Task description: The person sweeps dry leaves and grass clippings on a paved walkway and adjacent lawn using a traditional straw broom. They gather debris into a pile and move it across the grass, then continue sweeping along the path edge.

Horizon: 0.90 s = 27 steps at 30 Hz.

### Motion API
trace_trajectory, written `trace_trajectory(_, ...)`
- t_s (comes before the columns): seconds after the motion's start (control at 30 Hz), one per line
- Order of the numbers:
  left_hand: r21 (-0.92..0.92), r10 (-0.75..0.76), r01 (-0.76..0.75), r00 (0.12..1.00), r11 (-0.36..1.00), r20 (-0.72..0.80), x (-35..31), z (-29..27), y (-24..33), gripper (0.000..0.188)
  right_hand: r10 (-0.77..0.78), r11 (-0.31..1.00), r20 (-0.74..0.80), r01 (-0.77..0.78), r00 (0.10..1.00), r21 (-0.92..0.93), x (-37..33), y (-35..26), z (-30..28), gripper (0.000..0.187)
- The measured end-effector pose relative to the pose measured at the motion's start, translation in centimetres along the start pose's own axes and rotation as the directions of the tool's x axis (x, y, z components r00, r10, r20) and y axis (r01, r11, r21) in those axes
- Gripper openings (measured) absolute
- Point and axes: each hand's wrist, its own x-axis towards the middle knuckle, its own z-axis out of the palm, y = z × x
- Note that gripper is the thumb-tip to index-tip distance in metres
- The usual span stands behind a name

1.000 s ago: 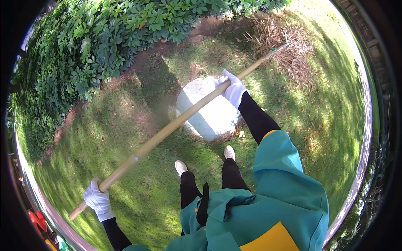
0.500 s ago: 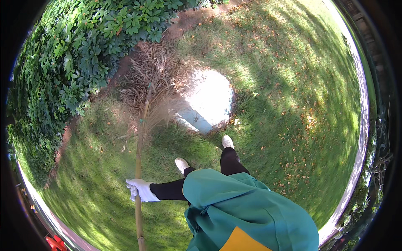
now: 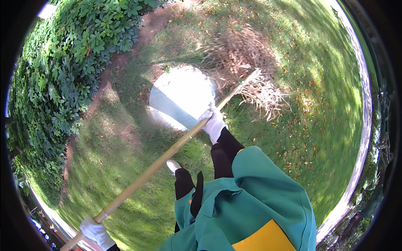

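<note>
A long bamboo broom (image 3: 157,163) slants across the view from lower left to upper right. My right hand (image 3: 212,124), in a white glove, is closed around the handle near the brush end. My left hand (image 3: 97,232), also white-gloved, is closed on the handle far down at the lower left. The broom's head of dry brown twigs (image 3: 264,94), blurred in places, spreads over the grass at the upper right. Green ties (image 3: 241,82) bind it where handle and twigs meet. Whether the twigs press on the ground, I cannot tell.
A round pale slab (image 3: 184,90), partly shaded, lies in the grass (image 3: 138,196) left of the broom head. Dense green shrubs (image 3: 71,62) border a strip of bare soil (image 3: 106,81) at left. Fallen leaves (image 3: 307,125) dot the lawn at right, beside a pale path (image 3: 356,167).
The broom's head has swept from left of the slab to its right, and the handle now slants. Two gloved hands show on the handle; only one showed before. The view has shifted slightly.
</note>
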Motion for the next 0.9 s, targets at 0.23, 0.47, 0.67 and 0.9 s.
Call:
trace_trajectory(0.23,-0.377,0.326,-0.361,0.932,0.853,-0.157,10.2,-0.1,16.6,0.024,-0.346,0.938,0.032,0.347,0.938,-0.014,-7.3,-18.8,-2.5,0.026)
trace_trajectory(0.47,-0.39,0.09,-0.1,0.995,0.916,-0.044,2.1,5.8,2.4,0.03,-0.397,0.911,0.056,0.401,0.916,-0.094,-11.1,-14.6,-5.8,0.026)
trace_trajectory(0.67,-0.186,-0.077,0.108,0.983,0.977,0.167,-17.5,16.4,-11.1,0.013,0.086,0.992,0.11,-0.074,0.99,-0.102,-6.1,10.9,-9.3,0.039)
trace_trajectory(0.9,0.196,-0.339,0.282,0.67,0.939,0.66,-36.6,8.0,-32.9,0.019,0.554,0.804,-0.021,-0.542,0.832,-0.244,-10.4,43.5,-13.1,0.031)
